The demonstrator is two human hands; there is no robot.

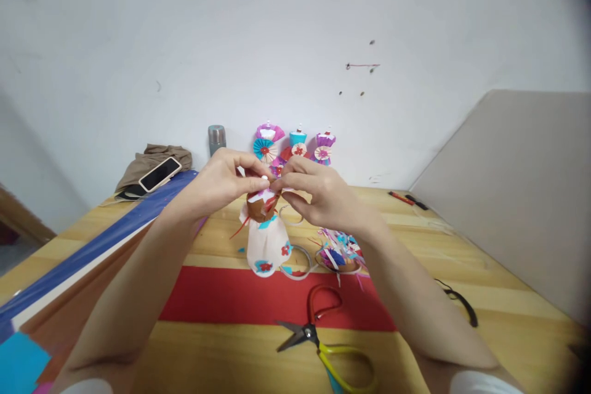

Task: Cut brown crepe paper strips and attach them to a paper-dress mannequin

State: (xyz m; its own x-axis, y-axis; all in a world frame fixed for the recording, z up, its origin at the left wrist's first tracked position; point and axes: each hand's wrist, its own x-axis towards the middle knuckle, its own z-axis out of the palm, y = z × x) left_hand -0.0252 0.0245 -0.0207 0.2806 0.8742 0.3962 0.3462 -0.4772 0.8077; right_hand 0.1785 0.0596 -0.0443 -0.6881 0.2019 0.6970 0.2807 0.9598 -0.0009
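A paper craft figure [265, 246] stands at the middle of the table, with a white skirt-like lower part, red and blue flower pieces and a brown upper band [261, 209]. My left hand [229, 180] pinches at its top, the thumb beside a small white bead-like tip. From the other side, my right hand [318, 189] has its fingertips closed at the same spot, nearly meeting the left. What lies exactly between the fingertips is too small and covered to tell. A thin red strip sticks out at the figure's left.
Scissors [308, 333] with red and yellow handles lie open in front, partly on a red paper sheet [221, 295]. Tape rolls [308, 272] and paper scraps [344, 243] lie right. Behind are several finished paper figures [298, 138], a flask [217, 137] and a phone [160, 173].
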